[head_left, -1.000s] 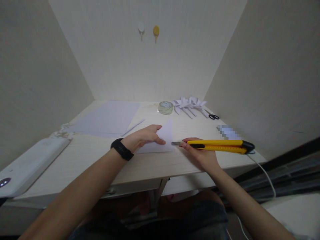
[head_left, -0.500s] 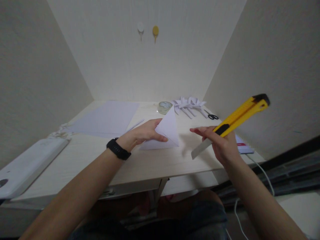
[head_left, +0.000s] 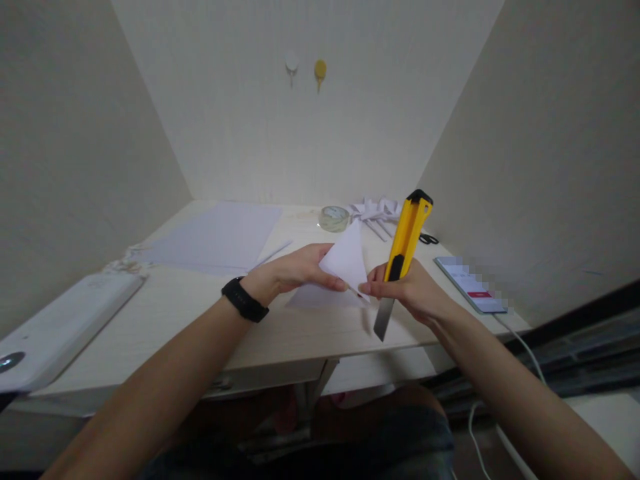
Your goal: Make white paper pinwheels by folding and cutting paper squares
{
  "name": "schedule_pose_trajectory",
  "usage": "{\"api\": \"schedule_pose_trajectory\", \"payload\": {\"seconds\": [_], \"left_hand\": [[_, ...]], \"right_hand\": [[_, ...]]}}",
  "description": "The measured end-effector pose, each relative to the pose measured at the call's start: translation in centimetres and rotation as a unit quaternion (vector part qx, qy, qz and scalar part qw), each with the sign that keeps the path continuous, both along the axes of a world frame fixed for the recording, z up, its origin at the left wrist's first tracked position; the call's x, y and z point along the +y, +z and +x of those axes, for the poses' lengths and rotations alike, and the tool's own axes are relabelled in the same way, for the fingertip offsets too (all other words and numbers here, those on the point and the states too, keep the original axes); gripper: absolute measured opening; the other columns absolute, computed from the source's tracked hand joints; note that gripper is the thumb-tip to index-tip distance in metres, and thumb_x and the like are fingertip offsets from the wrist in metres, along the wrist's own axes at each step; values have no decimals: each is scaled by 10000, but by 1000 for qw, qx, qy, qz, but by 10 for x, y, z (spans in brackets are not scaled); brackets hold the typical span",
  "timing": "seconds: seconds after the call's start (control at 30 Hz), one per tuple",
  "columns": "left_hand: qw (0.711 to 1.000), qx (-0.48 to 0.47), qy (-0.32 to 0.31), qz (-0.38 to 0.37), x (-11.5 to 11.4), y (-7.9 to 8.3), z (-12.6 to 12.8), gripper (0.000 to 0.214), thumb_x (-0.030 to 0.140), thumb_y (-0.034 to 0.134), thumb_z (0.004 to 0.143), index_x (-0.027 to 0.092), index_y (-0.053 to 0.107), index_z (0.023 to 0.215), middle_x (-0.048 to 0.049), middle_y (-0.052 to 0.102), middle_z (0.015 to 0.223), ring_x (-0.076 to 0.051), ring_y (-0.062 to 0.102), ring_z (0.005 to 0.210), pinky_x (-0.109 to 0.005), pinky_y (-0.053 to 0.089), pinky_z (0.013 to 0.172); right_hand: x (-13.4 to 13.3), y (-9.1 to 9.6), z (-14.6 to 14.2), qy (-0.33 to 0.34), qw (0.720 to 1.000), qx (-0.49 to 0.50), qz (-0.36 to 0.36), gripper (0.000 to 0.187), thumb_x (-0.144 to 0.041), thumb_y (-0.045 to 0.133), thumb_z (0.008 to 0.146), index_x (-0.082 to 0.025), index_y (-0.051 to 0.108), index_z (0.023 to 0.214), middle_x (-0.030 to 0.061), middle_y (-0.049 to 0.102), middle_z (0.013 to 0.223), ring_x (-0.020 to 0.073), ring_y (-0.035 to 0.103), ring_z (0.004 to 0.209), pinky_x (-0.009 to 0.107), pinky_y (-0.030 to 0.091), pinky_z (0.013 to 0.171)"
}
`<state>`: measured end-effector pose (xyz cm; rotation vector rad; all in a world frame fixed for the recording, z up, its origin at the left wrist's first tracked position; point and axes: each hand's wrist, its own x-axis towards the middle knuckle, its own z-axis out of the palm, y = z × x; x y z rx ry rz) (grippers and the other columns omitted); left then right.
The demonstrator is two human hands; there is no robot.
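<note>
A folded piece of white paper point(head_left: 346, 257) stands partly raised above the desk, one flap lying lower toward me. My left hand point(head_left: 306, 268), with a black watch on its wrist, grips the paper from the left, thumb on the near side. At the paper's lower right corner, thumb and fingertips of my right hand point(head_left: 411, 288) pinch the edge. That same hand also keeps hold of a yellow box cutter point(head_left: 407, 230), tilted upright with its blade out and pointing down toward the desk's front edge.
Behind the paper sit a roll of clear tape point(head_left: 334, 225), several folded paper pinwheels point(head_left: 373, 212) and black-handled scissors point(head_left: 429, 239). A large white sheet point(head_left: 215, 233) and a thin paper stick point(head_left: 274, 252) lie left. A phone point(head_left: 465, 280) with a cable is right; a white case-like object point(head_left: 70, 333) is far left.
My right hand has moved left with the box cutter, now steeper, and has taken hold of the paper's corner. The phone shows more fully. The view has shifted slightly.
</note>
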<state>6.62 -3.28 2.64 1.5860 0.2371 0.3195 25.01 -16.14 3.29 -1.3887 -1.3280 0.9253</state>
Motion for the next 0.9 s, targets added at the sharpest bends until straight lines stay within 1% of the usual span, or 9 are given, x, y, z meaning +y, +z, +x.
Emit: {"api": "schedule_pose_trajectory", "payload": {"seconds": [0.1,0.23,0.4,0.5,0.6,0.7,0.77,0.83,0.9], "left_hand": [[999,11,-7,-41,1,-1,-2,513,217,855,591,129,667,1060,-97,727,987,-205,666,853,-361,515,823],[995,74,10,-73,-2,-3,-4,398,300,838,635,139,708,974,-92,735,977,-212,675,842,-339,523,798],[994,92,36,-56,-5,-4,-1,366,235,854,576,145,724,906,-63,742,917,-192,668,799,-314,521,778],[994,88,46,-40,-7,-4,1,387,218,855,547,136,724,902,-71,741,933,-193,667,820,-326,514,820],[993,93,63,-26,-7,-5,2,379,233,848,553,136,723,898,-80,739,952,-196,665,836,-330,507,835],[990,100,93,-22,-6,-7,2,356,265,829,590,141,727,908,-87,738,954,-196,661,821,-324,509,801],[987,107,117,-4,-4,-10,3,353,274,821,597,138,732,910,-97,737,968,-203,661,830,-314,508,784],[981,131,142,31,-1,-13,3,342,279,815,591,133,737,891,-99,738,956,-209,660,821,-301,508,747],[970,169,160,65,2,-17,4,325,290,806,587,131,739,863,-87,739,902,-209,658,775,-292,505,684]], "right_hand": [[-1,1,0,7,1000,-13,0,276,-339,846,567,-154,642,549,8,602,589,127,502,565,276,381,532],[-1,1,-1,31,999,-27,-4,273,-343,829,597,-161,630,550,-4,592,591,119,490,563,270,374,532],[2,0,1,53,997,-45,-14,273,-331,822,598,-165,615,533,-14,573,561,117,484,549,267,375,529],[6,-4,4,62,996,-56,-14,269,-337,822,602,-164,624,541,-15,583,568,118,497,555,264,384,536],[10,-8,8,64,996,-63,-18,263,-339,827,599,-164,637,548,-11,603,579,122,515,559,265,394,540],[12,-11,11,54,996,-61,-18,260,-352,823,606,-167,651,548,-1,616,573,133,537,564,272,410,549],[12,-12,15,38,999,-31,5,268,-381,821,613,-173,663,554,18,645,603,157,585,617,287,446,599],[11,-14,19,4,999,12,40,290,-428,807,639,-177,676,576,38,673,646,178,620,671,306,474,658],[9,-19,23,-41,996,35,68,326,-485,767,691,-177,692,615,49,679,658,183,622,671,315,479,669]]}}
